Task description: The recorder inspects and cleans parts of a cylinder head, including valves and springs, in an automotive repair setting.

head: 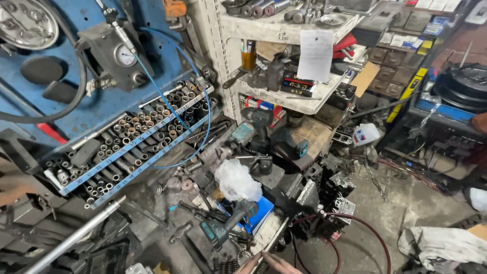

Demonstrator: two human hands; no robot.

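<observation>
Cluttered workshop all around: a blue tool board (101, 101) on the left carries two long racks of sockets (134, 134), with a pressure gauge (125, 56) and a thin blue hose (167, 101) looping across them. Right of that, a grimy white shelf unit (284, 96) is piled with parts, and a white paper sheet (315, 55) hangs off its upper shelf.

Down on the counter (152, 203) it's a heap of metal bits. A teal cordless drill (225, 226) lies tilted near the bottom edge, resting just beside a blue box (261, 215). A crumpled clear plastic bag (237, 180) sits right above it. Two more teal power tools (264, 132) stand further back under the shelf. A long silver bar (76, 236) slants across the lower left.

At the very bottom edge, one hand (266, 264) just peeks in, fingers extended, close to the drill but not touching it. Which hand it is, I can't tell, and its grip is mostly cut off by the frame. On the floor to the right, a red hose (375, 238) curls beside a white rag (441, 246).
</observation>
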